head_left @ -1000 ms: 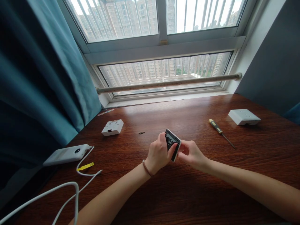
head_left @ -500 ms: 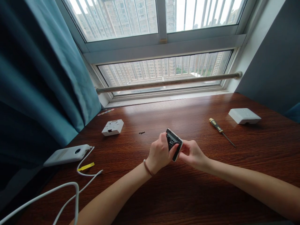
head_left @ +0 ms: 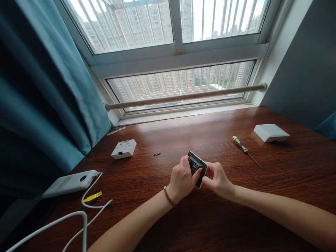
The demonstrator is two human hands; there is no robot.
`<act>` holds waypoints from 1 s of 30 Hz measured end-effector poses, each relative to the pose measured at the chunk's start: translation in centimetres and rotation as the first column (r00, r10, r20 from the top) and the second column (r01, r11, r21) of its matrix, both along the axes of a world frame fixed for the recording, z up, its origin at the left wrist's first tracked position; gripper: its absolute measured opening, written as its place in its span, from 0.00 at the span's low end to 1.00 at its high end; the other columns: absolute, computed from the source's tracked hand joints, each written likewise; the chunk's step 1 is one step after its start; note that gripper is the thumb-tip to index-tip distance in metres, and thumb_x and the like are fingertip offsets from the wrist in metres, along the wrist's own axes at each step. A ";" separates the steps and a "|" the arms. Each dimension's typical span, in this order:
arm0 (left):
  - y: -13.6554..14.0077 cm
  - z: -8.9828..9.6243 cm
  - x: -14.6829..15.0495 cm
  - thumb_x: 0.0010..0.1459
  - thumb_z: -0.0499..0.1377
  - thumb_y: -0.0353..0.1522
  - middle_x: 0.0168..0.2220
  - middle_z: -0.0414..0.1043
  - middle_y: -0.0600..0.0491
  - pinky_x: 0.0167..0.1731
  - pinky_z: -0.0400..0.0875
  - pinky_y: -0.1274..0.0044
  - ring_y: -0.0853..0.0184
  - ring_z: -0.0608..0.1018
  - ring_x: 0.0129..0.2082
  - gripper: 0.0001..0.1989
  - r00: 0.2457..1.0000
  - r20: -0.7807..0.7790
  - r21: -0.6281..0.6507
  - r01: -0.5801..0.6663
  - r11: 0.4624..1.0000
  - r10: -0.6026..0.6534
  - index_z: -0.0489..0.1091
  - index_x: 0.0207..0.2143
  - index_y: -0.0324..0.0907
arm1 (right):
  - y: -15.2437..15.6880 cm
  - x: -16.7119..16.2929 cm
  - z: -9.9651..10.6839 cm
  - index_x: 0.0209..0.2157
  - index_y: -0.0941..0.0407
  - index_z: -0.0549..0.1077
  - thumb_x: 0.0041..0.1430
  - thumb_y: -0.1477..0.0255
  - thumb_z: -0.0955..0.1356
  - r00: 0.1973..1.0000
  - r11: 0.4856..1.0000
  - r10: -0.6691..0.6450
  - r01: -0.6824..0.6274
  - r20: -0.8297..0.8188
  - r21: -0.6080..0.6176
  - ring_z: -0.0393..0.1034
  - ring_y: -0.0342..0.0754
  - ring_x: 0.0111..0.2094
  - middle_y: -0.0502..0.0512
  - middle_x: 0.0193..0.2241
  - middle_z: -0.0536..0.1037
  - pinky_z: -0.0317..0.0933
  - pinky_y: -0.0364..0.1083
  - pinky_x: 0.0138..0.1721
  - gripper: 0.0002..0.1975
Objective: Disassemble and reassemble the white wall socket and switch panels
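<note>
Together above worktop (head_left: 199, 224), left hand (head_left: 182, 180) and right hand (head_left: 216, 178) clamp small switch module (head_left: 196, 166), dark inner face up, tilted; beyond: two tiny screws (head_left: 156, 154), white cover plate (head_left: 124, 149) left, screwdriver (head_left: 245, 150) and white box (head_left: 271, 132) right, near window

— What do the arms wear?

— Nothing: both forearms run bare from the lower edge of the head view up to the hands, with no sleeve or cuff in sight.

— Any marking on the left hand (head_left: 183, 181)?

— A thin, dark reddish band (head_left: 168, 196) circles its wrist, plain and narrow like a hair tie.

— And the right hand (head_left: 217, 180)?

— Bare; no ring, watch or glove shows on it.
</note>
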State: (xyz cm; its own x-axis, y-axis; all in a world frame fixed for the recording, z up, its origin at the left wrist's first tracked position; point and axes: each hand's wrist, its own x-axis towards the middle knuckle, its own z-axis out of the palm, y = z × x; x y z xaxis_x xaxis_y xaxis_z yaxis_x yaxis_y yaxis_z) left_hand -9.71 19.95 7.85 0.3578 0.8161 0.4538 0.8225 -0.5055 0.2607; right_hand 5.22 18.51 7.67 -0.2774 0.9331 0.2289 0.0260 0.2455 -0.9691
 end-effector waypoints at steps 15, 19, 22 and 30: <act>2.0 0.8 -2.0 0.58 0.47 0.45 0.31 0.69 0.48 0.25 0.69 0.73 0.62 0.75 0.27 0.23 0.988 -0.107 0.083 0.123 0.989 -0.114 0.53 0.46 0.36 | 2.3 1.9 2.1 0.37 0.62 0.75 0.52 0.70 0.67 0.979 0.978 0.203 -0.202 -0.001 -0.055 0.73 0.48 0.33 0.55 0.30 0.78 0.67 0.46 0.36 0.12; 2.3 0.6 -2.2 0.57 0.47 0.45 0.30 0.68 0.47 0.25 0.69 0.73 0.62 0.74 0.26 0.22 0.981 -0.116 0.109 0.171 0.979 -0.158 0.53 0.45 0.36 | 2.3 1.9 2.0 0.37 0.61 0.75 0.51 0.71 0.67 0.980 0.980 0.197 -0.197 0.003 -0.038 0.72 0.47 0.32 0.55 0.30 0.78 0.67 0.46 0.35 0.12; 2.4 0.6 -2.4 0.57 0.47 0.45 0.30 0.68 0.47 0.25 0.68 0.73 0.62 0.74 0.26 0.23 0.977 -0.129 0.132 0.184 0.974 -0.167 0.53 0.45 0.35 | 2.3 1.8 1.9 0.39 0.61 0.74 0.51 0.71 0.67 0.968 0.967 0.249 -0.250 -0.036 -0.044 0.72 0.48 0.34 0.56 0.31 0.78 0.66 0.46 0.37 0.13; 2.0 0.6 -2.6 0.56 0.48 0.45 0.33 0.67 0.45 0.26 0.69 0.72 0.61 0.74 0.28 0.24 0.971 -0.177 0.159 0.191 0.969 -0.162 0.53 0.45 0.35 | 1.7 1.3 1.5 0.37 0.61 0.74 0.51 0.73 0.66 0.978 0.978 0.209 -0.209 -0.001 -0.018 0.71 0.48 0.33 0.56 0.31 0.78 0.65 0.45 0.36 0.11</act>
State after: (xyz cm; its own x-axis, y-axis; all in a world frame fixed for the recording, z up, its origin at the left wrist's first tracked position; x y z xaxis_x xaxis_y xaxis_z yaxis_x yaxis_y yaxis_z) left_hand -12.26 21.94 8.44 0.5695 0.6468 0.5073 0.7397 -0.6724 0.0268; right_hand 6.47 20.23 9.20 -0.4664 0.8586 0.2126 -0.0233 0.2283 -0.9733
